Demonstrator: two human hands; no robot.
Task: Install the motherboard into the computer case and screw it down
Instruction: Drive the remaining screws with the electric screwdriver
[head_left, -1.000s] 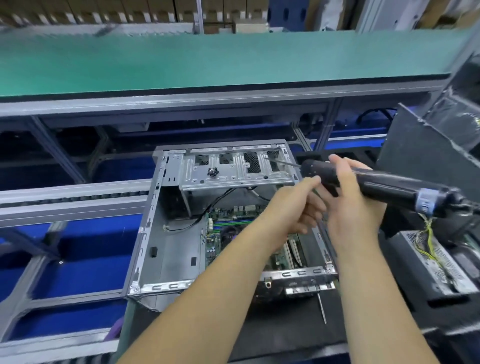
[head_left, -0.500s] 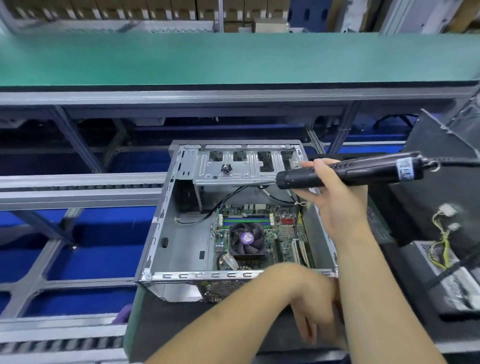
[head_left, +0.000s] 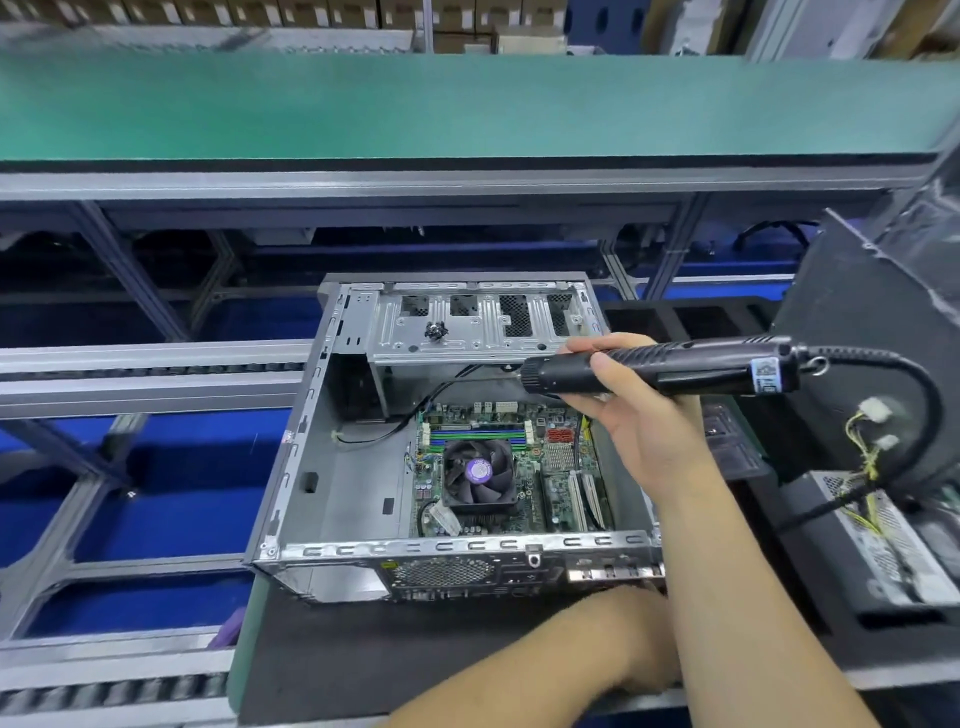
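One screwdriver (head_left: 660, 366) is gripped by the right hand (head_left: 639, 415) above the motherboard (head_left: 506, 467); left hand (head_left: 649, 639) fingers hidden; a screw is likely needed next.

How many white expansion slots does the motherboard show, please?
2: one white slot and another, side by side near the motherboard's right edge, right of the cooler fan. The right hand may hide others.

Screwdriver (head_left: 660, 366) in right hand (head_left: 641, 415)
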